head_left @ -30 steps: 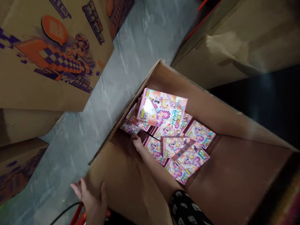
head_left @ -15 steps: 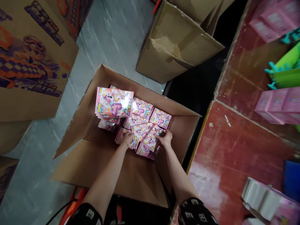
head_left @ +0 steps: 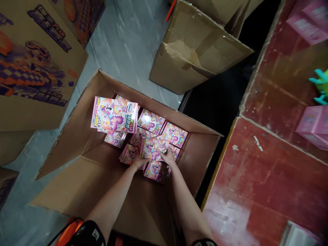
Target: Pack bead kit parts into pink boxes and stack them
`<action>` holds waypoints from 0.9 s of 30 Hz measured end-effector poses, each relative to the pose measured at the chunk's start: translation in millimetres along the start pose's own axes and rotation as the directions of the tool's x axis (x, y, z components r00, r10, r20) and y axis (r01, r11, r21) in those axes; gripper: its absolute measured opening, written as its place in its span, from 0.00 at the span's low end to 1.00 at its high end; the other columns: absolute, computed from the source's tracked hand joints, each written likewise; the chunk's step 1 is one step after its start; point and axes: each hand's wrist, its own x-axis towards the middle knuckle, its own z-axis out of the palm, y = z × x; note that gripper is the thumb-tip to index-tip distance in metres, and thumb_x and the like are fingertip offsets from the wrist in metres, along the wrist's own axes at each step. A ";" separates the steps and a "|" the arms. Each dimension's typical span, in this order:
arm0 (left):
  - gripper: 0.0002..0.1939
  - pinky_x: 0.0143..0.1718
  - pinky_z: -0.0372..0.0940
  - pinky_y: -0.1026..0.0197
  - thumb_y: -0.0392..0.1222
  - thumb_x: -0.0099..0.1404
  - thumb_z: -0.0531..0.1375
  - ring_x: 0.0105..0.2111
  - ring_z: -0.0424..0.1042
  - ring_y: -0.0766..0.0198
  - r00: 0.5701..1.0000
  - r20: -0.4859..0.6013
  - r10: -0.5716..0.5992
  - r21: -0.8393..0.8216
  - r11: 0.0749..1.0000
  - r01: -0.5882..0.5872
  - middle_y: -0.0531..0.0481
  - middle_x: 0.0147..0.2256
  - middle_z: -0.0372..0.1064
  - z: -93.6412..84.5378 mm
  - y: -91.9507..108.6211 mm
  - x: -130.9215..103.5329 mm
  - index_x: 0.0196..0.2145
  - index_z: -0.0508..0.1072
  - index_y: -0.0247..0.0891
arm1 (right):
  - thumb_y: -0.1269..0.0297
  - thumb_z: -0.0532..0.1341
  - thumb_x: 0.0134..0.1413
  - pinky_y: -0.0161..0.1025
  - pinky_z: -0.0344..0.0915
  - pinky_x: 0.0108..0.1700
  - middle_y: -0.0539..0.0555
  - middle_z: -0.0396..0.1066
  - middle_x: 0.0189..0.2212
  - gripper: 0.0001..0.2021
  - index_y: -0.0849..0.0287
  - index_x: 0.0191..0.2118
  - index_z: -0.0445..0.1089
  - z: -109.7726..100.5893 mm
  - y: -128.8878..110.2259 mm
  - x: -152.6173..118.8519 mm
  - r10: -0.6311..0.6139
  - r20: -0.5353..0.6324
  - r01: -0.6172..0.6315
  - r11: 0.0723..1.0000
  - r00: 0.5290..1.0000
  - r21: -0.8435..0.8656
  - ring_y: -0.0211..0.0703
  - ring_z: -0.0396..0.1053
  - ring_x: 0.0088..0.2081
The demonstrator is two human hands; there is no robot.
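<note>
My left hand (head_left: pixel 140 161) and my right hand (head_left: pixel 168 158) are inside an open cardboard carton (head_left: pixel 197 150). Between them they grip a flat pink printed box (head_left: pixel 151 147) by its near corners, thumbs toward each other on top; how many boxes are under it I cannot tell. More of the same kind lie around it: a box (head_left: pixel 151 121) behind, another box (head_left: pixel 175 134) at the back right, and a box (head_left: pixel 156 171) just in front of my hands. On the carton's left side a taller stack (head_left: pixel 114 114) rises above the rest.
A large printed carton (head_left: pixel 38 68) stands at the left. Behind is a taped brown carton (head_left: pixel 184 58). To the right runs a worn red tabletop (head_left: pixel 256 177), with pink boxes (head_left: pixel 314 124) and a turquoise-and-green object (head_left: pixel 320 85) near its far edge.
My right hand has moved left, toward my left hand. The tilted box it held at the right now lies between both hands. The view has shifted slightly.
</note>
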 end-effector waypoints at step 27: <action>0.46 0.66 0.50 0.37 0.42 0.47 0.72 0.65 0.56 0.44 0.866 0.203 0.456 0.279 0.821 -0.498 0.34 0.63 0.58 -115.6 -0.5 -7.1 0.60 0.58 0.39 | 0.70 0.60 0.47 0.53 0.69 0.53 0.60 0.75 0.47 0.21 0.56 0.50 0.67 12.9 -11.5 -49.3 -0.437 -0.023 0.437 0.895 0.899 0.091 0.55 0.74 0.47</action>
